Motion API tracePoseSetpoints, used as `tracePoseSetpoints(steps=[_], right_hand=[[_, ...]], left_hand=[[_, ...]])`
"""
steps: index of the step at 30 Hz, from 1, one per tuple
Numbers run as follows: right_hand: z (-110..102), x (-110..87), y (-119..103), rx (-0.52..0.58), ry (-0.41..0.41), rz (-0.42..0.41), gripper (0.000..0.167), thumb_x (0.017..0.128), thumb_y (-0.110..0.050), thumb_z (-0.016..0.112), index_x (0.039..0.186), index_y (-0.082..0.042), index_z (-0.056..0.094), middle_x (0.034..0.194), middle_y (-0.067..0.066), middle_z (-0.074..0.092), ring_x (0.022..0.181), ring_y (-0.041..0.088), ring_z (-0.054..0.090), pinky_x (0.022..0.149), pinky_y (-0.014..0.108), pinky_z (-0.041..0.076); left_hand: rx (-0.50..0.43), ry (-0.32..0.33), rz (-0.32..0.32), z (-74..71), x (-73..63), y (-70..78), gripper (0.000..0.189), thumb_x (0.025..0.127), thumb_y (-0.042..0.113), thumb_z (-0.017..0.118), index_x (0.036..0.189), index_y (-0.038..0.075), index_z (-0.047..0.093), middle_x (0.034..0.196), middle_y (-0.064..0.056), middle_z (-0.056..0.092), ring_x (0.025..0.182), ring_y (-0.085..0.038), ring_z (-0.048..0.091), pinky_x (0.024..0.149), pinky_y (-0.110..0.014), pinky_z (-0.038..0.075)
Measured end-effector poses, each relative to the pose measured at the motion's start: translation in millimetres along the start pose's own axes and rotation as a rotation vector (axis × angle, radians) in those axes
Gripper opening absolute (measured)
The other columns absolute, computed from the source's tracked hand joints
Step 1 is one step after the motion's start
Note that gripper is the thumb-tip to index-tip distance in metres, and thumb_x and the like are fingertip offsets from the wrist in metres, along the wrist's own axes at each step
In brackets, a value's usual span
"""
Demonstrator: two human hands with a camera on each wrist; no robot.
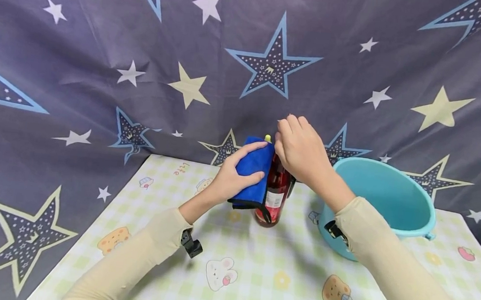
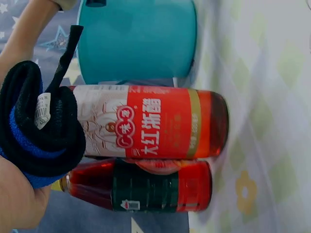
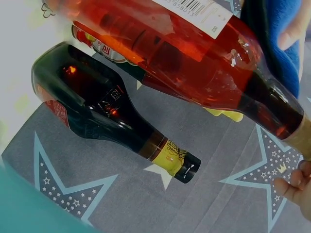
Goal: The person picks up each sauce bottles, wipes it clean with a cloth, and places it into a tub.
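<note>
Homelike setting; exact room type cannot be told. Creased star-print fabric (image 1: pixel 339 30) hangs behind like curtain; cartoon-print tablecloth (image 1: pixel 261 264) in soft green checks spreads below. Everyday household goods: teal bucket (image 2: pixel 141 43), red-labelled vinegar bottle (image 2: pixel 158 124), dark-glass bottle (image 3: pixel 92 97), blue towel (image 1: pixel 255 165).

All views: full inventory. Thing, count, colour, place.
Tablecloth: 1, green-white check, head view's lower half
Backdrop: 1, grey, starred, behind
Red bottle: 1, red, on tablecloth
Cloth: 1, blue, black-edged, beside red bottle
Yellow-capped bottle: 1, red, green label, behind cloth
Black-capped bottle: 1, dark, behind red bottle
Bucket: 1, teal, tablecloth's right
Wrist cameras: 2, black, at cuffs
Sleeves: 2, beige, forearms
Left hand: 1, bare, holding cloth
Right hand: 1, bare, at red bottle's top
</note>
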State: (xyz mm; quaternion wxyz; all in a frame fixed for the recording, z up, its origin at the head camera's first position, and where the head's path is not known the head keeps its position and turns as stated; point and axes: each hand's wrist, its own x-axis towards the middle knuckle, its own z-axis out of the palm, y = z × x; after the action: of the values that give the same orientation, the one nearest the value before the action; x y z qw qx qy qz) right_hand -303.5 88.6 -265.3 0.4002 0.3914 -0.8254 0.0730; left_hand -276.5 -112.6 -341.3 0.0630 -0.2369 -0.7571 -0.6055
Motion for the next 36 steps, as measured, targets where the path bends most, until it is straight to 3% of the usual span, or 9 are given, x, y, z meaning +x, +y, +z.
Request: tracePoseSetpoints(steps=[4,9,11,17,21,25,36], right_hand=[[-0.5,-0.8,-0.2,0.000,-0.004,0.004,0.016,0.104,-0.012,0.043,0.097,0.001,0.051,0.084,0.014,0.044,0.076,0.031,0.038,0.071,0.041,0.035],[-0.4,-1.1,0.0,-0.005,-0.006,-0.002,0.016,0.104,-0.011,0.043,0.097,0.001,0.051,0.083,0.014,0.044,0.075,0.030,0.038,0.071,0.041,0.035],[-0.8,-2.0,1.5,-0.011,-0.007,-0.001,0.017,0.104,-0.011,0.043,0.097,0.001,0.051,0.084,0.014,0.045,0.074,0.029,0.038,0.071,0.040,0.035],[0.3,-1.5,0.1,-0.017,-0.012,0.005,0.017,0.105,-0.012,0.043,0.099,0.001,0.052,0.085,0.014,0.046,0.075,0.030,0.039,0.070,0.041,0.037],[0.1,-1.4,0.0,-0.016,-0.013,0.012,0.017,0.105,-0.013,0.043,0.099,0.001,0.052,0.085,0.015,0.047,0.075,0.030,0.040,0.069,0.041,0.038],[-0.5,-0.9,-0.8,-0.014,-0.014,0.015,0.016,0.104,-0.012,0.044,0.099,0.001,0.053,0.085,0.014,0.046,0.075,0.030,0.040,0.069,0.041,0.037],[-0.3,0.0,-0.9,-0.022,-0.011,0.017,0.018,0.105,-0.013,0.043,0.099,0.001,0.052,0.084,0.014,0.046,0.075,0.030,0.040,0.070,0.040,0.037]], left_hand=[[-0.071,0.028,0.011,3.1,5.3,-0.1,0.064,0.092,0.017,0.074,0.149,0.038,0.050,0.156,0.004,0.044,0.132,-0.030,0.052,0.100,-0.051,0.051],[-0.299,0.073,-0.038,7.9,10.1,1.8,0.066,0.093,0.011,0.071,0.150,0.036,0.048,0.151,0.001,0.045,0.128,-0.029,0.053,0.091,-0.044,0.057],[-0.348,0.083,-0.055,11.0,10.9,3.1,0.066,0.094,0.011,0.070,0.151,0.036,0.047,0.151,0.001,0.044,0.130,-0.028,0.052,0.093,-0.043,0.056],[-0.204,0.077,-0.064,12.4,5.7,5.3,0.066,0.096,0.020,0.070,0.152,0.042,0.042,0.157,0.008,0.039,0.137,-0.025,0.046,0.108,-0.050,0.046],[-0.139,0.040,-0.076,11.7,4.7,4.9,0.066,0.096,0.023,0.070,0.151,0.044,0.041,0.158,0.006,0.038,0.138,-0.029,0.045,0.108,-0.057,0.044],[-0.083,0.043,-0.082,11.7,1.4,1.3,0.066,0.094,0.023,0.072,0.150,0.043,0.043,0.158,0.005,0.039,0.137,-0.031,0.047,0.106,-0.057,0.047],[-0.062,0.010,-0.051,9.6,-5.3,-6.8,0.066,0.095,0.020,0.072,0.151,0.041,0.044,0.160,0.008,0.038,0.139,-0.030,0.046,0.106,-0.056,0.047]])
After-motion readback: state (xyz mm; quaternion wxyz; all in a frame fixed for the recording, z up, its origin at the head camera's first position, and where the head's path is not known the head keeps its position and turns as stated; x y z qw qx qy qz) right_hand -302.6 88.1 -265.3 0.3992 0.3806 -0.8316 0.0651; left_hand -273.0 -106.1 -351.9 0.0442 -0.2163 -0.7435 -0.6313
